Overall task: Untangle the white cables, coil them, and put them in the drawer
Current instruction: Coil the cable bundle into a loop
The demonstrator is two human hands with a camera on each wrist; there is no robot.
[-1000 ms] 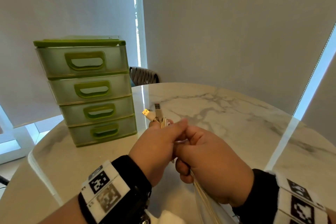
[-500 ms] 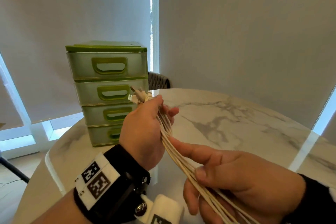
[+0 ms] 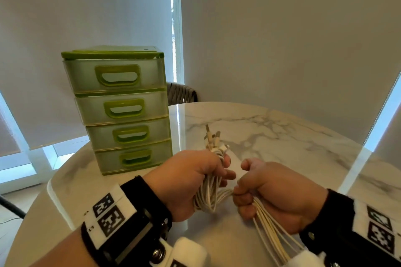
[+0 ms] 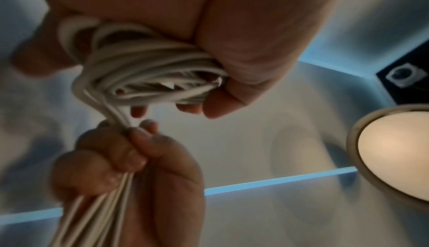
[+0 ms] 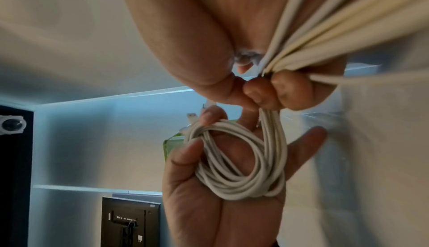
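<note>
My left hand point(image 3: 191, 182) grips a small coil of white cables point(image 3: 209, 193), with the plug ends point(image 3: 213, 138) sticking up past the fingers. The right wrist view shows that coil point(image 5: 239, 164) lying in the left palm under curled fingers. My right hand point(image 3: 271, 193) is fisted round the straight bundle of the same cables point(image 3: 269, 234), which runs down toward the bottom edge. Both hands are held close together above the marble table point(image 3: 282, 134). The green drawer unit point(image 3: 121, 110) stands to the left with all its drawers closed.
A woven chair back point(image 3: 182, 93) shows behind the table, beside the drawer unit. Grey roller blinds cover the windows behind. The round table edge curves along the left side near my left forearm.
The left hand has come down from in front of the drawers to mid-table, with a loop of cable now in it. The right hand has closed from loose fingers into a fist round the bundle.
</note>
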